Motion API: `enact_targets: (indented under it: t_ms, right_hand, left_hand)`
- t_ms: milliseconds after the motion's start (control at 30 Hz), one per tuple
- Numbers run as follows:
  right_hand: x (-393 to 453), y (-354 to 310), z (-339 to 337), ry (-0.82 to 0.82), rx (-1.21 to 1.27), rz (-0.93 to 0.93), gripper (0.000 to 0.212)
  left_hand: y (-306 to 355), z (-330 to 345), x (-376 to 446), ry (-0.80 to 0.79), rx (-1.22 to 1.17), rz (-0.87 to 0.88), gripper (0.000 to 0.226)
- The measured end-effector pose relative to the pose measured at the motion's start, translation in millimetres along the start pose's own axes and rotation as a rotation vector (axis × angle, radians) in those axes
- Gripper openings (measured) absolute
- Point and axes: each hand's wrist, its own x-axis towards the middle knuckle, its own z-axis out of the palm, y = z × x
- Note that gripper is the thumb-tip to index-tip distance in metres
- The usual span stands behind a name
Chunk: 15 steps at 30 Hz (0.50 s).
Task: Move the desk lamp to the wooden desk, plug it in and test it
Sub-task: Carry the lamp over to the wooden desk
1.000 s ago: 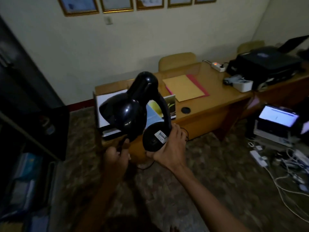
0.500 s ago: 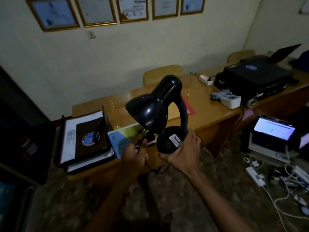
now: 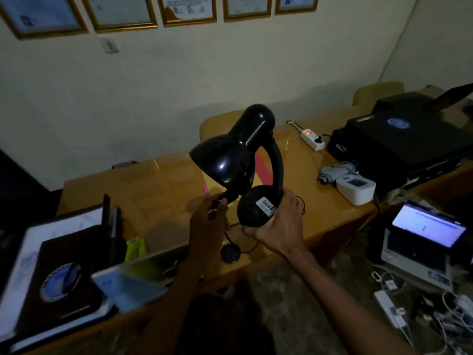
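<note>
The long wooden counter point(image 3: 166, 185) has been brought much nearer over the last second. The glossy black gooseneck desk lamp point(image 3: 238, 165) is now held above its near edge, not yet set down. The right hand point(image 3: 279, 226) is clasped round the base; the left hand point(image 3: 207, 221) pinches the black cord point(image 3: 240, 248). Placement appears imminent.

Dim room, cream wall point(image 3: 230, 73) (framed certificates point(image 3: 186, 8) hung high), mottled floor point(image 3: 320, 303), tan chair point(image 3: 217, 124)
</note>
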Motion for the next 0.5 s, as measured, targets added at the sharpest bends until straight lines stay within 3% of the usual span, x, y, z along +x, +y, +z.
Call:
enact_targets:
  t_ms: [233,500]
  right_hand:
    - [95.2,52.0,-5.5,-0.054,0.084,0.015,0.130]
    - [214.0,136.2,-9.1,-0.136,0.142,-0.049,0.118]
  left_hand:
    - [7.7,69.8,74.5,0.018,0.035,-0.010,0.025]
    - [13.9,165.2,146.1,0.156,0.100,-0.037,0.028]
